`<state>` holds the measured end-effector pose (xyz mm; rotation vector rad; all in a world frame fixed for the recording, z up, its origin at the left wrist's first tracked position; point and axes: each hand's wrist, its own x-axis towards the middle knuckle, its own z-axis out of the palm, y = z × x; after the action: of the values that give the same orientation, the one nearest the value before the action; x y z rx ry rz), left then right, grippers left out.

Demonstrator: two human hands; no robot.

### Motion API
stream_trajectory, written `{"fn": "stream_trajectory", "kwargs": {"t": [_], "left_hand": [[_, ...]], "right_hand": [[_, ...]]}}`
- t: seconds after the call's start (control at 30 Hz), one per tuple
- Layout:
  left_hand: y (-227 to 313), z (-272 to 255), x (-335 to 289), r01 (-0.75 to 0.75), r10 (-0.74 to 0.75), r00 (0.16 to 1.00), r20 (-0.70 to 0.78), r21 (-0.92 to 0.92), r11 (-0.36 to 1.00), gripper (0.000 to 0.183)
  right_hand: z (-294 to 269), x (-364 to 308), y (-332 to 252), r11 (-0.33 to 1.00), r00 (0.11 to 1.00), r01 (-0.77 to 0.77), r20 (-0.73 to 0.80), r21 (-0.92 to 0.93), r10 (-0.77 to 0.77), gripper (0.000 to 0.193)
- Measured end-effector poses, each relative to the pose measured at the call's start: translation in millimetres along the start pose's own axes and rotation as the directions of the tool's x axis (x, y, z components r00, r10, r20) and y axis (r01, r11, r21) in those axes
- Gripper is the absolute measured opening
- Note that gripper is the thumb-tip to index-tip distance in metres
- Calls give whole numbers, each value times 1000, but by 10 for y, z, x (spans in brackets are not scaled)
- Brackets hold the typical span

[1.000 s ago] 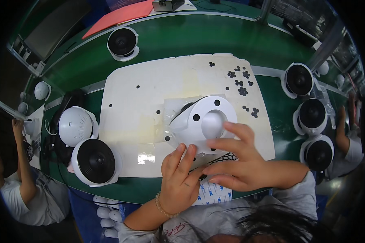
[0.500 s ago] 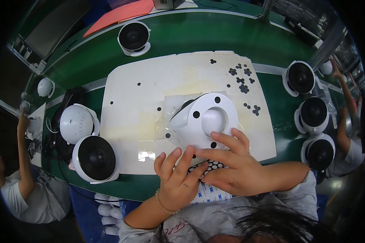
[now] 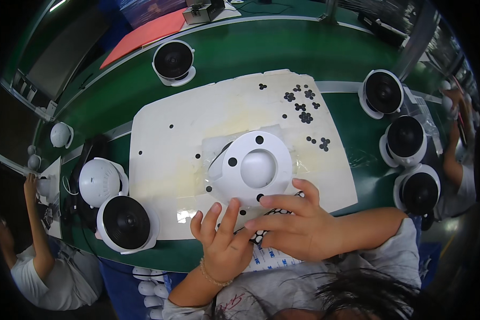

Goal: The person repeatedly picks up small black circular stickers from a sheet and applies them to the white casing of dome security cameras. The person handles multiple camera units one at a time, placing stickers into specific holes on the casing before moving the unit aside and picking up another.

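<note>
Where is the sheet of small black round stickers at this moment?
In the head view the sticker sheet lies low and centre, at the near edge of the white mat, mostly covered by the left hand and right hand, just below the white dome-shaped housing.

Factory assembly line: long green bench [image 3: 282,58], rows of identical dome cameras [image 3: 405,140] left and right, white work mat [image 3: 170,144], seated co-workers [image 3: 42,266] both sides.
</note>
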<state>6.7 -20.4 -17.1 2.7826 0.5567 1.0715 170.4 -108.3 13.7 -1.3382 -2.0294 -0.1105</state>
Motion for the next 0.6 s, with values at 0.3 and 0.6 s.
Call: {"fn": "stream_trajectory", "kwargs": {"t": [0.3, 0.6], "left_hand": [[-42, 31, 19, -4, 7, 999, 33, -98, 995, 31], [-59, 41, 1, -8, 14, 999, 44, -125, 992, 32]], "right_hand": [[-272, 55, 528, 863, 921, -368, 6, 346, 390, 9], [-259, 89, 541, 883, 925, -371, 32, 287, 378, 7]]}}
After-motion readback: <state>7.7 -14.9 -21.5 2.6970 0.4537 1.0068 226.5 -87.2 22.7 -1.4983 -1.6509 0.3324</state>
